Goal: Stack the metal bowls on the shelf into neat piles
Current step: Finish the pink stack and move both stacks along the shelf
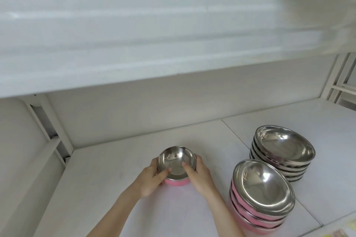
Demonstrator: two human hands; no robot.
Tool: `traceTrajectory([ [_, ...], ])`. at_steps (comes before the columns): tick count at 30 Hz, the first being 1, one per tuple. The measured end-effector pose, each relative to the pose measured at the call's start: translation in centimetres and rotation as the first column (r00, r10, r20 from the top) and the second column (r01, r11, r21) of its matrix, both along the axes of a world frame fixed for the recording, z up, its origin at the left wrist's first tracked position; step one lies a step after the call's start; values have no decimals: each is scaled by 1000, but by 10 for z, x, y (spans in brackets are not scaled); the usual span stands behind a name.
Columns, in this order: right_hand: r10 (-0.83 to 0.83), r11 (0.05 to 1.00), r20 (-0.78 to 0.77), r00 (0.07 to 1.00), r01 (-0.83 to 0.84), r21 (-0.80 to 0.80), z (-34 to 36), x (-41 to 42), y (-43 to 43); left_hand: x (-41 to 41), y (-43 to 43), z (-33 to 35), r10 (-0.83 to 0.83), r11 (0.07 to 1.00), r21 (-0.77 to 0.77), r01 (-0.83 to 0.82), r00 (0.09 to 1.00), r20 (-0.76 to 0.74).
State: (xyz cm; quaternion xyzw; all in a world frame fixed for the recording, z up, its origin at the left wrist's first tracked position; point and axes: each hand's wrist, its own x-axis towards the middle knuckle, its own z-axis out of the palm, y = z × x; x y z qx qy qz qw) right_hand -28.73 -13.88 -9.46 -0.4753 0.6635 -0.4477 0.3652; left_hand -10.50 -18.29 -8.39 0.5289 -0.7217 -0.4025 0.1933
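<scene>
Left hand (152, 178) and right hand (200, 174) both grasp the pink-sided bowl (176, 163) on the white shelf (107, 188), 2 stacks (263, 196) standing right.

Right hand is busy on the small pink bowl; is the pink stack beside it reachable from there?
Probably yes. The right hand would first have to release the small pink bowl; only bare shelf lies between it and the pink stack.

soft, even indoor light, wide-angle view

the upper shelf board (134, 34) is smeared with motion blur; lines bow toward the edges. bright glare patches sit inside the steel bowls (285, 143), and only faint shadows lie on the shelf (96, 179).
</scene>
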Motion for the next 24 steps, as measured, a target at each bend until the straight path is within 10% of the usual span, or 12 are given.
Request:
traceTrajectory([
  [24, 219, 949, -126, 968, -241, -204, 107, -54, 138, -49, 178, 82, 225, 934, -238, -266, 956, -188],
])
